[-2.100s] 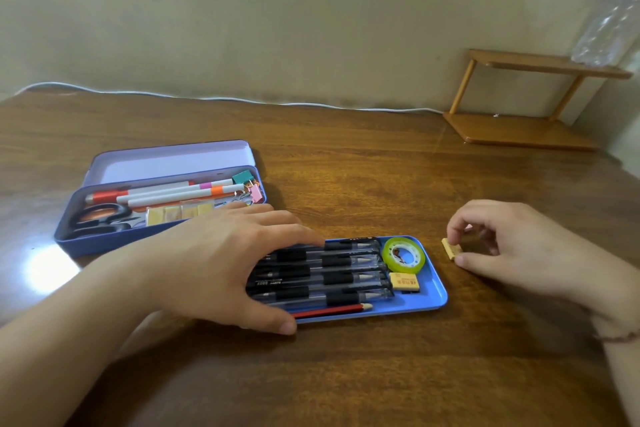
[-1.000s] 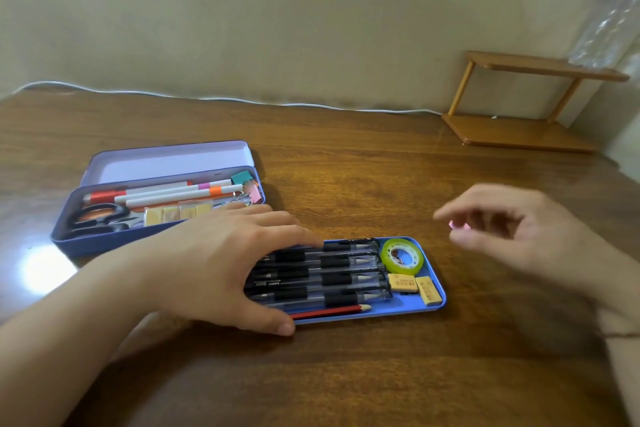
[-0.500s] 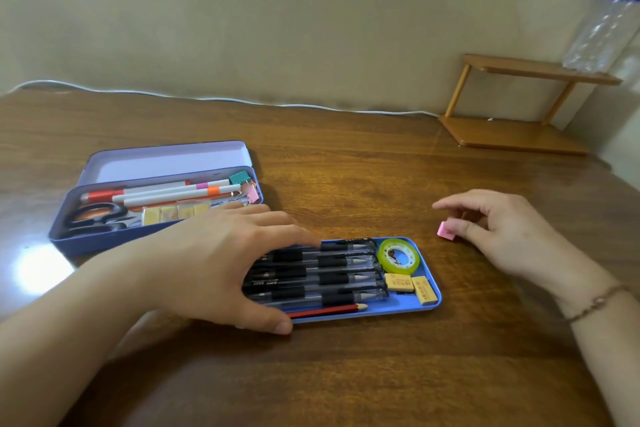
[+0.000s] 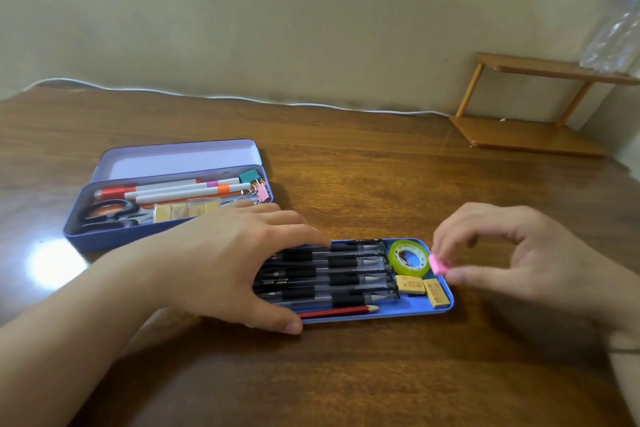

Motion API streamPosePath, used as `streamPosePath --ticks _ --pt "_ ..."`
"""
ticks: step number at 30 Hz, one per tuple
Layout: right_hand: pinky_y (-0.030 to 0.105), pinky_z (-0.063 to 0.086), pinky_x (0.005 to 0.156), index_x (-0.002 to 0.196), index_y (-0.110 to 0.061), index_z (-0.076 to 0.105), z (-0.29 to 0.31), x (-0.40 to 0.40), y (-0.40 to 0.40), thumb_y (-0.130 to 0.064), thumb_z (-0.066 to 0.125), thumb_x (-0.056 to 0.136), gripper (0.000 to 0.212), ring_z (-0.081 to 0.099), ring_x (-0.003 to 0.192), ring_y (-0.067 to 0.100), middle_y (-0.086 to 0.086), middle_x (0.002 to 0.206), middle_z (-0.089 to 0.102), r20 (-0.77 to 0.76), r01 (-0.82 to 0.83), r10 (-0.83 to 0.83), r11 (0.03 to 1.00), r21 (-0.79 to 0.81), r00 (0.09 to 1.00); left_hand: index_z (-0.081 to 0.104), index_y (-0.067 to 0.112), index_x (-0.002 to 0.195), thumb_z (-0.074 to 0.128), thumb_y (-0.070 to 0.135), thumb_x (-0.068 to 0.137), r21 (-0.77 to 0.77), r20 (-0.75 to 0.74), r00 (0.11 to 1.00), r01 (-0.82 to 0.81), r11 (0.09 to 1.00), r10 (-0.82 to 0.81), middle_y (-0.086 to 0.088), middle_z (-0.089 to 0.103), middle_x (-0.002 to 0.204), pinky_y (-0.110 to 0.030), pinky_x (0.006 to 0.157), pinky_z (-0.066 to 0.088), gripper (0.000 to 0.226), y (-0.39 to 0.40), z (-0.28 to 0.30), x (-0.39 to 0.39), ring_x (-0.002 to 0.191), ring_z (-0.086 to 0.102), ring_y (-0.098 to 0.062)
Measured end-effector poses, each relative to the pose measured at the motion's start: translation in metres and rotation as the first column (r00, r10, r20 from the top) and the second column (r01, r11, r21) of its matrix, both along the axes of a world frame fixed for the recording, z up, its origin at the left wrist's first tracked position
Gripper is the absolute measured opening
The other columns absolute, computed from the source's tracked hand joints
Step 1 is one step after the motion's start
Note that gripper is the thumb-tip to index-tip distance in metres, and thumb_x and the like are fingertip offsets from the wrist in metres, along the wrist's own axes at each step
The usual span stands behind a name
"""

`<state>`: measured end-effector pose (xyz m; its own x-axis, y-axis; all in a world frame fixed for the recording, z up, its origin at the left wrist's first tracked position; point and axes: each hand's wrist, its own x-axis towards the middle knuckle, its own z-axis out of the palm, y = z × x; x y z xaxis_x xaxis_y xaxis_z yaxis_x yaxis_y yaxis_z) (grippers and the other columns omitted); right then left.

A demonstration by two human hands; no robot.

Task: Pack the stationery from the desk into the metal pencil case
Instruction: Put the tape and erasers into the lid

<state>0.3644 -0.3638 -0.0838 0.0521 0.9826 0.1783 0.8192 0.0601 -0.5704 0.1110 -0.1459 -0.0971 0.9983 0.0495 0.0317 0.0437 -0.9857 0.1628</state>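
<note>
Lifted off the wood, a small pink block (image 4: pixel 439 265) hangs pinched over the tray (image 4: pixel 446 305).

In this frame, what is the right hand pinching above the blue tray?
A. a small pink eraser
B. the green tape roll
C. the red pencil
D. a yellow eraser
A: the right hand pinches a small pink eraser over the right end of the blue tray, beside the green tape roll.
</note>
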Motion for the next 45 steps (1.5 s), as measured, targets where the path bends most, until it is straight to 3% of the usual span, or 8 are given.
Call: streamPosePath --ticks 5,19,22,24,27,35,39,45 --pt "0.024 0.046 0.089 0.086 -0.032 0.075 -0.008 -0.014 0.008 -0.03 0.079 0.079 0.008 0.058 0.108 0.015 -0.017 0.101 0.068 0.1 -0.19 0.197 0.979 -0.08 0.975 0.031 0.05 0.14 0.053 0.088 0.066 0.011 0.012 1.0 0.004 1.0 -0.004 0.032 0.044 0.132 -0.021 0.099 0.042 0.086 0.0 0.0 0.001 0.118 0.043 0.009" --pt "0.034 0.044 0.093 0.094 -0.049 0.069 -0.008 -0.013 0.006 -0.052 0.074 0.076 0.019 0.044 0.118 0.011 -0.024 0.109 0.046 0.202 -0.129 0.178 0.963 -0.236 0.963 0.031 0.05 0.14 0.053 0.088 0.066 0.003 0.011 1.0 0.001 1.0 -0.001 0.032 0.043 0.131 -0.023 0.098 0.045 0.086 0.001 0.0 0.0 0.116 0.043 0.009" --pt "0.027 0.042 0.098 0.117 -0.057 0.058 -0.004 -0.011 0.005 -0.061 0.073 0.07 0.049 0.038 0.129 0.007 -0.028 0.122 0.042 0.077 -0.102 0.128 0.954 -0.281 0.989 0.029 0.049 0.142 0.052 0.089 0.066 0.029 -0.014 1.0 0.007 1.0 -0.007 0.032 0.042 0.133 -0.025 0.1 0.043 0.088 -0.001 0.001 0.0 0.118 0.042 0.007" --pt "0.022 0.039 0.101 0.132 -0.064 0.036 -0.003 -0.011 0.006 -0.061 0.077 0.064 0.08 0.028 0.135 -0.003 -0.033 0.134 0.032 0.01 -0.055 0.061 0.95 -0.306 0.998 0.025 0.05 0.143 0.052 0.09 0.064 0.047 -0.036 0.999 0.008 0.999 -0.006 0.032 0.039 0.134 -0.025 0.103 0.04 0.092 -0.001 0.004 -0.003 0.12 0.041 0.007" --pt "0.018 0.037 0.103 0.133 -0.073 0.012 -0.005 -0.014 0.01 -0.052 0.086 0.06 0.106 0.027 0.13 -0.015 -0.037 0.136 0.025 0.027 0.002 0.009 0.919 -0.395 1.0 0.018 0.052 0.143 0.056 0.089 0.061 0.052 -0.074 0.997 -0.017 0.999 0.02 0.031 0.038 0.134 -0.024 0.104 0.038 0.098 -0.003 0.01 -0.009 0.118 0.039 0.007" --pt "0.017 0.046 0.093 0.132 -0.072 0.01 -0.006 -0.018 0.01 -0.047 0.086 0.063 0.106 0.04 0.123 -0.007 -0.029 0.135 0.032 -0.016 0.084 -0.098 0.911 -0.404 0.995 0.017 0.055 0.137 0.069 0.074 0.065 -0.049 -0.115 0.979 -0.173 0.984 0.166 0.032 0.036 0.133 -0.019 0.106 0.039 0.09 -0.002 0.006 -0.035 0.12 0.04 0.01" --pt "0.019 0.046 0.093 0.127 -0.075 0.016 -0.003 -0.022 0.012 -0.044 0.087 0.061 0.102 0.042 0.12 -0.009 -0.034 0.129 0.036 -0.005 0.096 -0.105 0.924 -0.37 0.994 0.029 0.053 0.121 0.073 0.066 0.067 -0.113 -0.051 0.973 -0.231 0.966 0.227 0.037 0.038 0.111 -0.001 0.084 0.033 0.071 -0.006 -0.001 -0.044 0.103 0.038 0.023" --pt "0.027 0.036 0.108 0.126 -0.075 0.016 0.004 -0.026 0.023 -0.062 0.084 0.051 0.102 0.037 0.124 -0.011 -0.04 0.123 0.041 0.002 0.061 -0.064 0.952 -0.301 0.998 0.032 0.05 0.112 0.077 0.057 0.068 -0.181 -0.004 0.957 -0.284 0.941 0.288 0.031 0.044 0.112 -0.015 0.091 0.041 0.063 -0.005 0.008 -0.06 0.104 0.045 0.007"
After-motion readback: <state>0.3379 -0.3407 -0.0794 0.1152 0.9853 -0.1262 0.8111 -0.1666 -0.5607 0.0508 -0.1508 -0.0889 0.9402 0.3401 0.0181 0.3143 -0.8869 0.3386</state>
